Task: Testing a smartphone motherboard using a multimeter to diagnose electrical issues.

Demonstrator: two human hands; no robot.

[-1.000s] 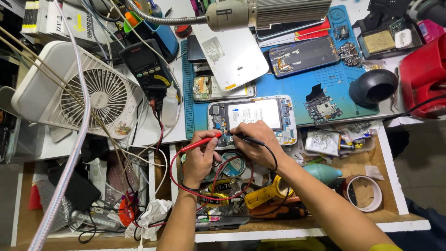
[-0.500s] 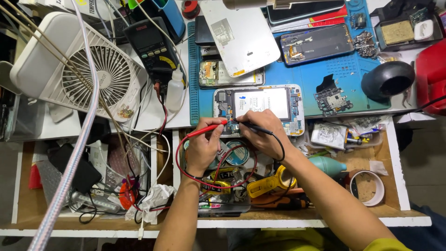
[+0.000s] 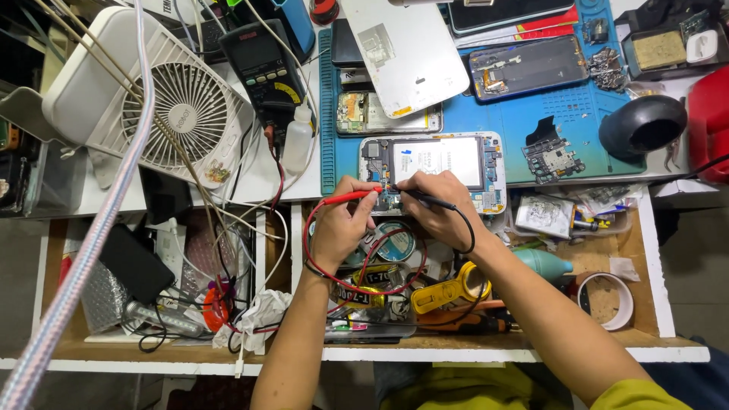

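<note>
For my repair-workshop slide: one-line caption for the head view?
Left hand holds red probe, right hand black probe, on opened phone.

Both hands (image 3: pixel 391 216) press probes — red (image 3: pixel 351 197), black (image 3: pixel 425 199) — onto an opened phone (image 3: pixel 440 163).

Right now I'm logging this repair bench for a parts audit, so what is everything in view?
opened phone: 1, white frame, blue mat's front edge
red probe: 1, left hand
black probe: 1, right hand
multimeter: 1, black, beside fan
desk fan: 1, white, left
blue mat: 1, centre-right
back cover: 1, white, top
tape roll: 1, white, drawer right
left hand: pinching red probe
right hand: holding black probe
</note>
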